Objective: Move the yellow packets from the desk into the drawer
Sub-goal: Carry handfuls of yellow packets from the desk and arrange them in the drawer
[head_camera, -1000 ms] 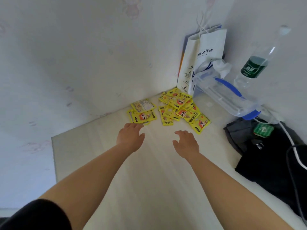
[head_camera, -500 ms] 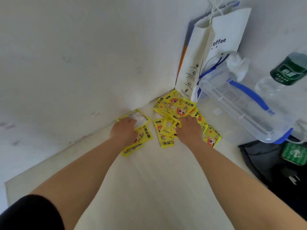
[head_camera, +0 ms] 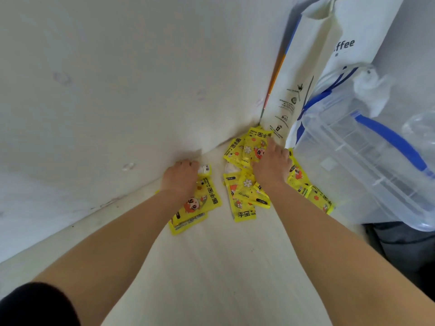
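Observation:
Yellow packets with a cartoon face lie in two groups on the pale desk [head_camera: 211,267], in the corner by the wall. My left hand [head_camera: 181,178] rests on the left group of yellow packets [head_camera: 200,203], its fingers curled down over their far edge by the wall. A white-backed packet [head_camera: 205,169] pokes out beside those fingers. My right hand [head_camera: 270,167] lies flat on the larger right pile of yellow packets [head_camera: 244,194], with straight fingers reaching toward the far packets. No drawer is in view.
A white paper coffee bag [head_camera: 313,74] stands in the corner just behind the right pile. A clear plastic box with blue handles [head_camera: 367,156] sits to the right. Dark cloth [head_camera: 404,245] lies at the right edge. The wall runs close along the left.
Both hands reached forward from above the bare desk onto the packets. The left fingers have curled over the far edge, and the right hand has slid further onto its pile.

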